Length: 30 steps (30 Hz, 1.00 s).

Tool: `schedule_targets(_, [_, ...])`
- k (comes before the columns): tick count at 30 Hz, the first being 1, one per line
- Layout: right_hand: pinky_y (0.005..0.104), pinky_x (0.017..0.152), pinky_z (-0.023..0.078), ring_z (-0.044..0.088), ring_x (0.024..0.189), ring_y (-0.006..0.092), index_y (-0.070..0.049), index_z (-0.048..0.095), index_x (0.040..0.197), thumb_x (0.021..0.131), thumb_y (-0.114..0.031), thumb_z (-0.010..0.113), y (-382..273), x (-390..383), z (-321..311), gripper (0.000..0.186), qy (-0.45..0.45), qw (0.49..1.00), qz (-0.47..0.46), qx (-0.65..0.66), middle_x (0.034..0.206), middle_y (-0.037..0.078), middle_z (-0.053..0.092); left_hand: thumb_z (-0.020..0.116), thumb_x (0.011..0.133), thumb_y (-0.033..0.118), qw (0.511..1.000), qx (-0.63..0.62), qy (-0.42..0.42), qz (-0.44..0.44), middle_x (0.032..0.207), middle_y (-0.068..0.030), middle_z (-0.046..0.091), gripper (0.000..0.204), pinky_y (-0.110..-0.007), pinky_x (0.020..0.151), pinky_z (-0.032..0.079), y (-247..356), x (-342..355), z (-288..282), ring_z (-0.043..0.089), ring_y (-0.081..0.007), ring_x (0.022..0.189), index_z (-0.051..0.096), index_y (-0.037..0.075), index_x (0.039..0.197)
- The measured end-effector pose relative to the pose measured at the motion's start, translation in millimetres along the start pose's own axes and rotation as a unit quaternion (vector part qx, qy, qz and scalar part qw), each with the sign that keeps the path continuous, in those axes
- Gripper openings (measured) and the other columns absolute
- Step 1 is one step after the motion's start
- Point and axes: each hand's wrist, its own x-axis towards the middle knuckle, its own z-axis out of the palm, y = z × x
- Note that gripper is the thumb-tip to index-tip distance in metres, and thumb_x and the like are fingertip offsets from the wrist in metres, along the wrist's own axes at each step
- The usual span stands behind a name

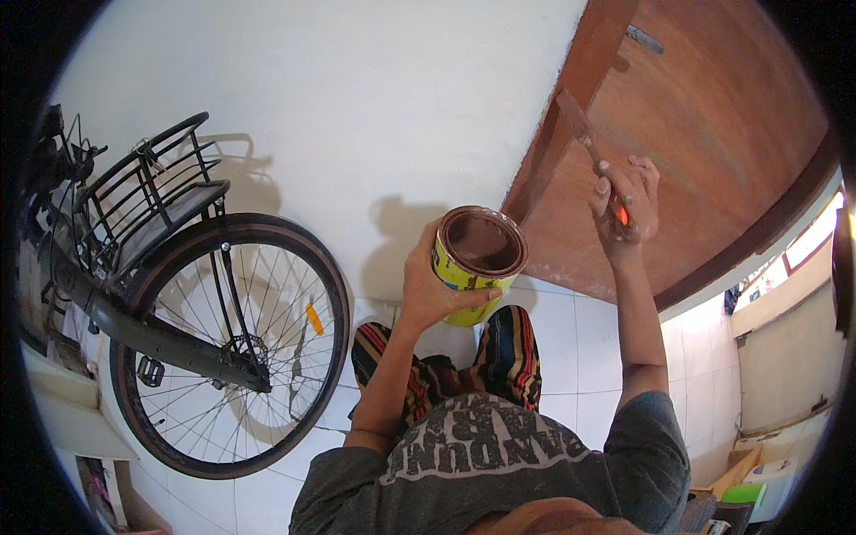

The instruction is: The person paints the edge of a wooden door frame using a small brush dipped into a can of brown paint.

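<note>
My left hand [423, 283] grips a yellow can [465, 304] by its side, slightly tilted, with brown, paste-like contents [479, 237] visible inside its open top. My raised right hand [629, 198] is closed on the handle of a putty knife [580, 129]. Its stained blade lies over the brown door frame [595, 45], along the left side of a reddish-brown wooden door [695, 134]; whether it touches the wood I cannot tell. A grey metal fitting [643, 38] sits high on the door.
A black bicycle front wheel [324, 276] and carrier rack [192, 187] stand at my left beside the white wall [374, 98]. White floor tiles [596, 348] lie under and around me. At the lower right are a green object [742, 496] and other household items.
</note>
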Motion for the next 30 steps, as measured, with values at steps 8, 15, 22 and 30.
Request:
schedule_targets(8, [0.0447,0.086,0.049,0.057,0.066,0.0204,-0.003,0.065,0.097,0.084,0.001,0.063,-2.2,-19.3,8.4,0.014,-0.016,1.000,-0.005,0.012,0.074,0.008,0.065,0.094,0.049,0.030,1.000,0.011,-0.003,0.002,0.112,-0.0137,0.064,0.091,-0.038,0.093,0.050,-7.0,-3.2,-1.8,0.064,-0.0241,0.105,0.051,0.001,0.124])
schedule_targets(15, [0.0439,0.088,0.048,0.058,0.068,0.0202,-0.004,0.066,0.097,0.083,0.001,0.063,-2.3,-14.1,1.0,0.015,-0.009,0.999,0.022,0.029,0.074,0.007,0.066,0.094,0.049,0.031,1.000,0.024,-0.002,-0.002,0.112,-0.0140,0.064,0.091,-0.037,0.093,0.050,-0.9,-0.8,-3.1,0.064,-0.0240,0.105,0.050,0.001,0.123])
schedule_targets(22, [0.0449,0.087,0.049,0.059,0.070,0.0223,-0.004,0.066,0.096,0.081,0.002,0.064,-5.3,-23.7,10.4,0.016,-0.018,1.000,0.004,0.009,0.074,0.008,0.066,0.094,0.049,0.032,1.000,0.018,-0.009,-0.010,0.111,-0.0137,0.065,0.091,-0.037,0.092,0.050,-2.5,-2.3,-2.9,0.064,-0.0239,0.104,0.051,0.002,0.123])
schedule_targets(30, [0.0451,0.085,0.049,0.057,0.068,0.0225,-0.003,0.066,0.094,0.080,0.002,0.065,-18.5,-29.5,4.2,0.014,-0.036,0.999,0.007,0.023,0.071,0.008,0.063,0.094,0.049,0.031,1.000,0.027,0.001,-0.002,0.111,-0.0133,0.065,0.090,-0.037,0.093,0.050,-2.1,-3.7,-4.4,0.064,-0.0233,0.104,0.051,0.002,0.122])
